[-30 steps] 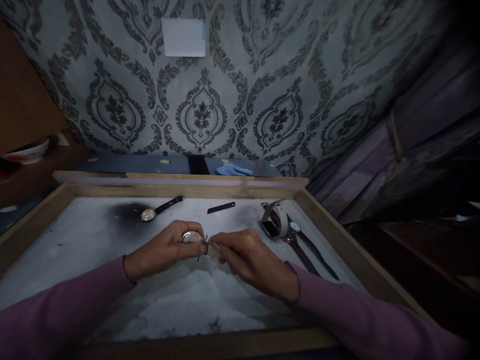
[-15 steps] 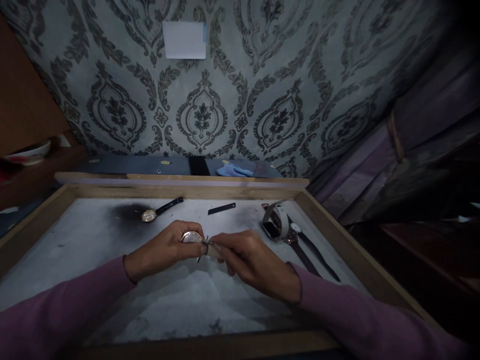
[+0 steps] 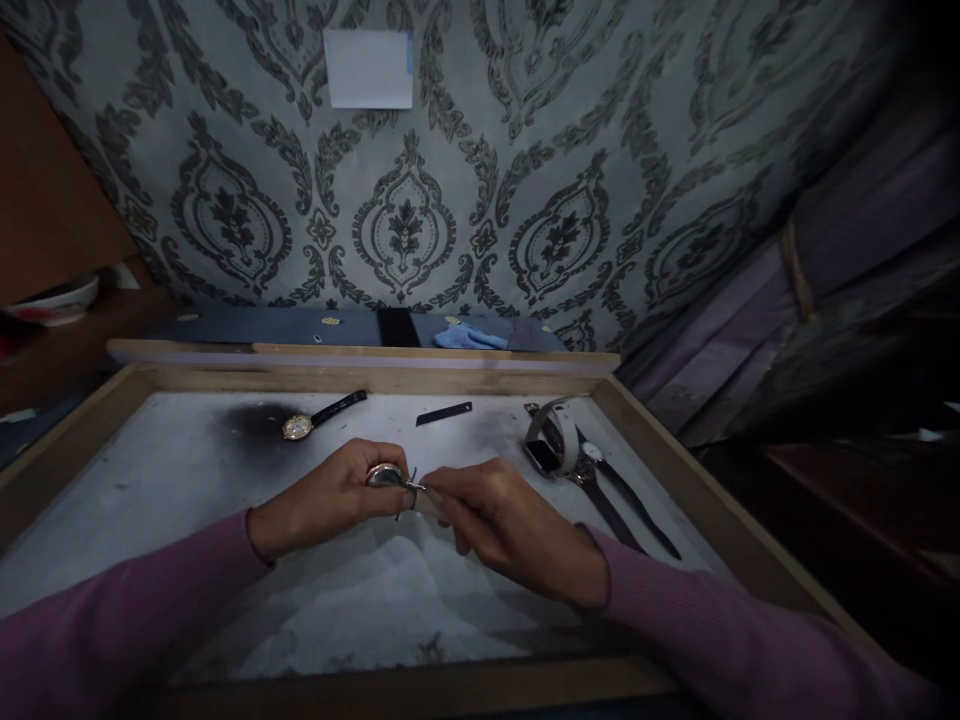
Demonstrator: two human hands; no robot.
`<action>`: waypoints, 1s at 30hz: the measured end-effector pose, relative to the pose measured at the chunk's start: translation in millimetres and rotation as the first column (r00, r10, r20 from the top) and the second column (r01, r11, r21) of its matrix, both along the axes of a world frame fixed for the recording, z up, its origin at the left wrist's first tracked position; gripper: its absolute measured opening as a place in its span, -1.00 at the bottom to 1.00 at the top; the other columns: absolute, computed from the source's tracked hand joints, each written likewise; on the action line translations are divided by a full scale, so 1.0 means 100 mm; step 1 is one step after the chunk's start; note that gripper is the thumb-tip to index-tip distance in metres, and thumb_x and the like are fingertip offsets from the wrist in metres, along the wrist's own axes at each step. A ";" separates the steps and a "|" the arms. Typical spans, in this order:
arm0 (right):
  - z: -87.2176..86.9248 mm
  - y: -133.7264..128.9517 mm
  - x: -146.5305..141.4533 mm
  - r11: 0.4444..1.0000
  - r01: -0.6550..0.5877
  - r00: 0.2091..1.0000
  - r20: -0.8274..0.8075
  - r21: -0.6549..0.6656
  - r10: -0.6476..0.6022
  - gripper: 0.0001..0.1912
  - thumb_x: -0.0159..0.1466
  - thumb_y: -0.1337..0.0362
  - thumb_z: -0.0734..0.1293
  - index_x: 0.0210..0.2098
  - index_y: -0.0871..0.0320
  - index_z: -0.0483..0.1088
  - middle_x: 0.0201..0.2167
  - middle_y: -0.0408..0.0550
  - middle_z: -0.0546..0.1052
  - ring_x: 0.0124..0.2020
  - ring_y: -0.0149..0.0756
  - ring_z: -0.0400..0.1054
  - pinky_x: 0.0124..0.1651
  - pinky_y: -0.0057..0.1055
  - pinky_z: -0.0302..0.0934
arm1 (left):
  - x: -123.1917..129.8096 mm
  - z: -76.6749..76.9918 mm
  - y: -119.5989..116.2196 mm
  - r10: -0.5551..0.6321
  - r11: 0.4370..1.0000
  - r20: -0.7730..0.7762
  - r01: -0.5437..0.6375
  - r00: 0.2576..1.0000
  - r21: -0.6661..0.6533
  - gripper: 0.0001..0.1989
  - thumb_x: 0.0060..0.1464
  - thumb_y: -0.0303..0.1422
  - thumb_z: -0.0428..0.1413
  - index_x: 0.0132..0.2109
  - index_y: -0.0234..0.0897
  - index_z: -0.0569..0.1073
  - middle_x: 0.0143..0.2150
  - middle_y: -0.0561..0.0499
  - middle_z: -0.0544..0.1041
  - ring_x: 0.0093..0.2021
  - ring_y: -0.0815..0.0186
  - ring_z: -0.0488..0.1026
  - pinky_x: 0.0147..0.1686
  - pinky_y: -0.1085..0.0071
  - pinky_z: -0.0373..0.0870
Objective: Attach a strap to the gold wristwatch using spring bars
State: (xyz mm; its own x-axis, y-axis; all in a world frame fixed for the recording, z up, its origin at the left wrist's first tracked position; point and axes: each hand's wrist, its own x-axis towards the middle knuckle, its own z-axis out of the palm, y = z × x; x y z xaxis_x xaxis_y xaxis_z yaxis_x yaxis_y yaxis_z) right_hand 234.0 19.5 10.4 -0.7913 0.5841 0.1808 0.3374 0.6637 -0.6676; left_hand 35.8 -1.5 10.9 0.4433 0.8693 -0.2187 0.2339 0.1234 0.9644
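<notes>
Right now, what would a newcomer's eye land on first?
Front and center, the left hand grips a round, shiny case while the right hand pinches a pale piece beside it. Next, the looped pale strap among the watches at the right of the wood-framed tray. Behind everything, boldly patterned wallpaper.

The left hand [image 3: 334, 495] partly hides a round, shiny metal case [image 3: 385, 477]; right of that grip, a pale flat strip [image 3: 430, 504] is indistinct.
</notes>
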 end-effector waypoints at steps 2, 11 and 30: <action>0.00 0.00 0.00 1.000 -0.003 1.000 0.007 -0.004 0.003 -0.74 0.28 0.47 0.13 -0.49 0.23 0.31 -0.68 -0.19 0.34 -0.66 -0.51 0.25 -0.53 -0.57 0.04 | 0.00 0.00 0.00 -0.006 1.000 -0.010 0.006 1.000 0.006 -0.80 -0.06 -0.28 0.12 -0.46 -0.28 0.27 -0.58 0.22 0.10 -0.55 0.47 -0.02 -0.56 0.50 -0.09; -0.03 0.02 -0.01 1.000 -0.014 0.999 0.042 -0.026 0.015 -0.74 0.29 0.47 0.12 -0.49 0.22 0.30 -0.71 -0.23 0.33 -0.68 -0.53 0.21 -0.55 -0.58 0.04 | 0.00 -0.05 0.01 -0.001 1.000 0.016 0.001 1.000 -0.003 -0.81 -0.04 -0.30 0.12 -0.44 -0.29 0.29 -0.58 0.22 0.11 -0.55 0.47 0.00 -0.55 0.50 -0.07; -0.11 0.03 -0.03 0.916 0.063 0.982 -0.140 -0.396 -0.128 -0.77 0.36 0.17 0.14 -0.32 0.19 0.26 -0.52 -0.11 0.46 -0.54 -0.43 0.35 -0.44 -0.50 0.21 | 0.01 0.03 0.01 0.033 0.999 0.072 -0.032 0.997 -0.012 -0.74 -0.04 -0.20 0.15 -0.43 -0.29 0.29 -0.59 0.21 0.15 -0.55 0.47 -0.02 -0.54 0.50 -0.09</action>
